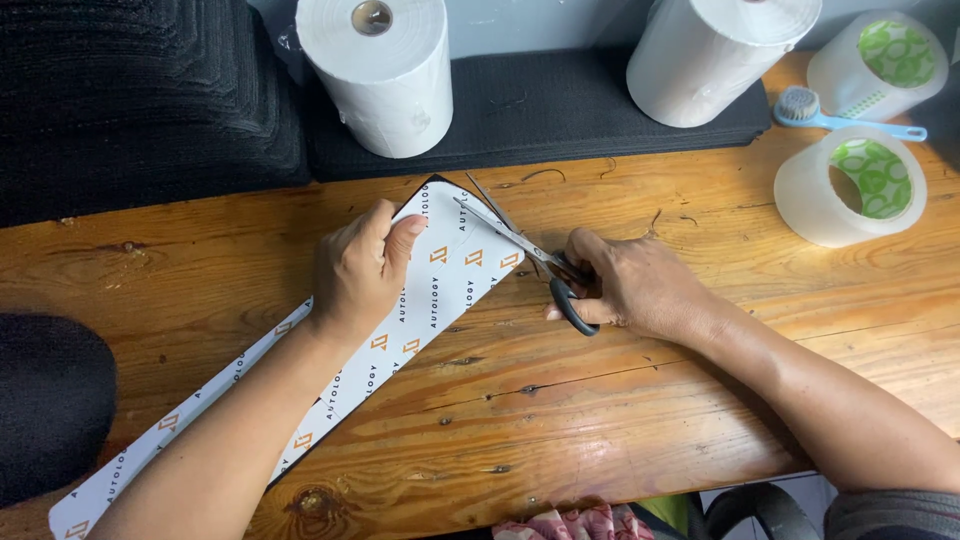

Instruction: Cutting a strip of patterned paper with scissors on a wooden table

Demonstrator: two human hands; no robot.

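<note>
**Scissors at the tip of a printed strip**

A dark rounded cushion (45,405) sits at the table's (600,420) left edge; stacked black fabric (140,100) fills the far left corner; the near-right wood lies open. The long white strip (440,275), printed with small orange marks and backed in black, runs diagonally from the near-left corner up to the middle. The left hand (360,270) lies palm down on it, fingers (400,235) together and pressing it flat; the forearm follows the strip. Beside it, the right hand (635,290) comes in from the right, fingers closed through the black handles of the scissors (520,245); the blades stand apart over the strip's upper end. Behind are two white paper rolls (380,75); far right, two clear tape rolls (850,185) and a blue brush (840,115).
</note>
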